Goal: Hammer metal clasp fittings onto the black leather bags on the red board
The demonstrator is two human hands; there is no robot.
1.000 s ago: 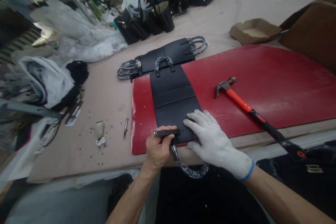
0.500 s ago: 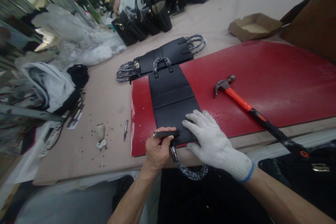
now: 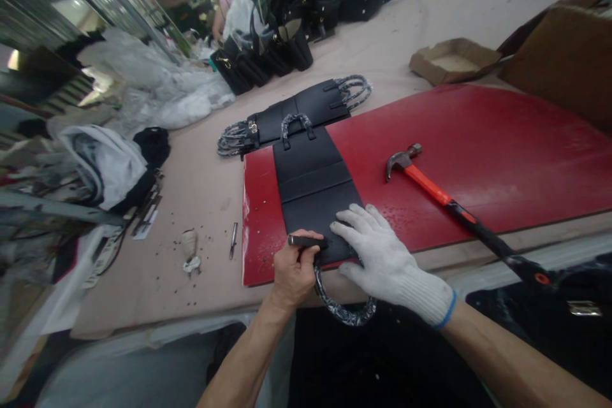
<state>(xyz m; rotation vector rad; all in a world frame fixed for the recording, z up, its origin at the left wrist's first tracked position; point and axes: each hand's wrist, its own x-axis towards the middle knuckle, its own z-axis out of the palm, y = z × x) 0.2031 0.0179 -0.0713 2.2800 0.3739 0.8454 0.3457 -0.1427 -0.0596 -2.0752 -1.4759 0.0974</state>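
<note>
A black leather bag panel [image 3: 315,185] lies flat on a red board [image 3: 258,217], with plastic-wrapped handles at both ends. My bare left hand [image 3: 294,268] is closed around a short, dark rod-like tool [image 3: 303,241] at the panel's near end. The tool slants low over the leather, and I cannot make out whether its tip touches. In a white glove with a blue cuff, my right hand [image 3: 382,258] rests on the panel's near right side, fingers spread. Between my hands the near handle [image 3: 347,315] loops over the table's edge.
On the red board's right lies a claw hammer [image 3: 430,191]. More black panels [image 3: 301,105] with wrapped handles are stacked behind. Left of the board are a small metal punch [image 3: 233,240] and a cone of thread [image 3: 189,245]. Cardboard boxes [image 3: 454,60] and black bags [image 3: 268,51] stand farther back.
The whole view has shifted slightly. Both hands keep nearly the same place on the panel, and the tool in my left hand is turned a little.
</note>
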